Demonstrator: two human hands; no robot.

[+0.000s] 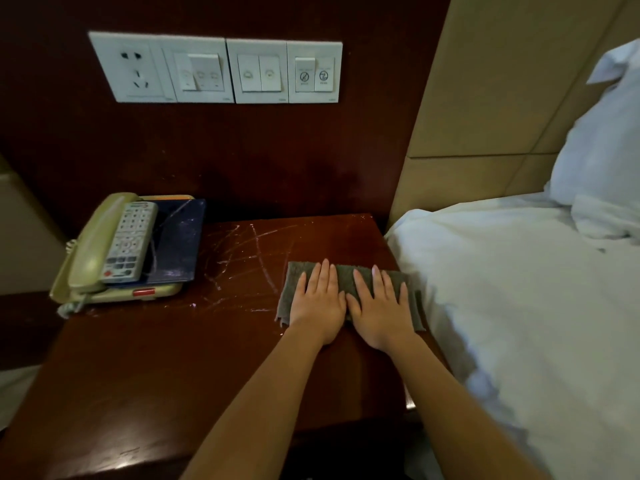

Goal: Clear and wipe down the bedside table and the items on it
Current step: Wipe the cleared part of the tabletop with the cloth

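Note:
A grey cloth (346, 277) lies flat on the right side of the dark red wooden bedside table (166, 358). My left hand (318, 303) and my right hand (381, 306) press down on it side by side, palms flat and fingers straight. White smears streak the tabletop to the left of the cloth. At the table's back left stands a beige telephone (93, 251). A dark blue card (180, 244) and a white remote control (130, 242) lie on top of it.
A white bed (519, 306) with a pillow (602, 147) butts against the table's right edge. On the dark wall panel above hangs a row of white sockets and switches (214, 69). A beige padded headboard (485, 98) rises at the right.

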